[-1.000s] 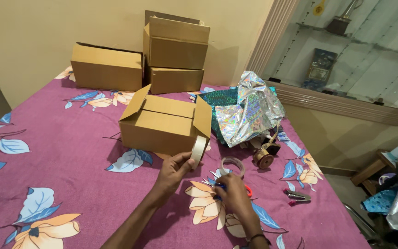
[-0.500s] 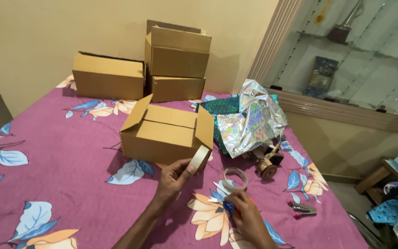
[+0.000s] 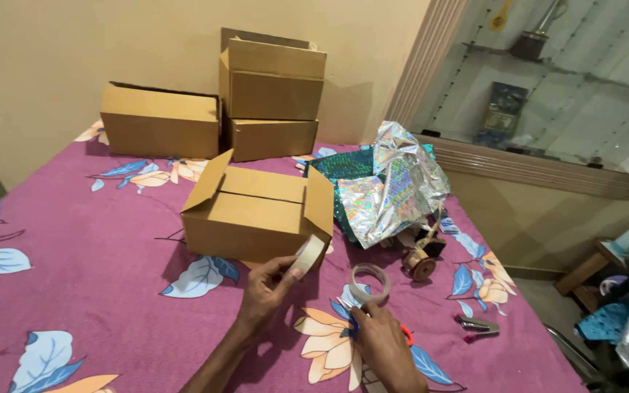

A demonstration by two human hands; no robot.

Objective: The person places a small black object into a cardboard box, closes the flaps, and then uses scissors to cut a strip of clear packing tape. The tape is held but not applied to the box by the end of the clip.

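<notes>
My left hand (image 3: 265, 287) grips a white tape roll (image 3: 310, 254) against the front right corner of an open cardboard box (image 3: 256, 216) on the purple flowered bed. My right hand (image 3: 378, 340) rests lower on the bedspread, its fingers closed over scissors with a blue and an orange-red handle (image 3: 405, 334). A clear tape roll (image 3: 369, 282) lies flat just above that hand.
Three more cardboard boxes (image 3: 271, 94) stand along the back wall, two of them stacked. Crumpled holographic silver wrapping (image 3: 391, 182) lies right of the open box, with a twine spool (image 3: 421, 264) and a stapler (image 3: 479, 327) nearby. The bed edge runs along the right.
My left hand has tilted the white tape roll and kept it by the box corner. My right hand has shifted slightly on the scissors. The view has moved a little.
</notes>
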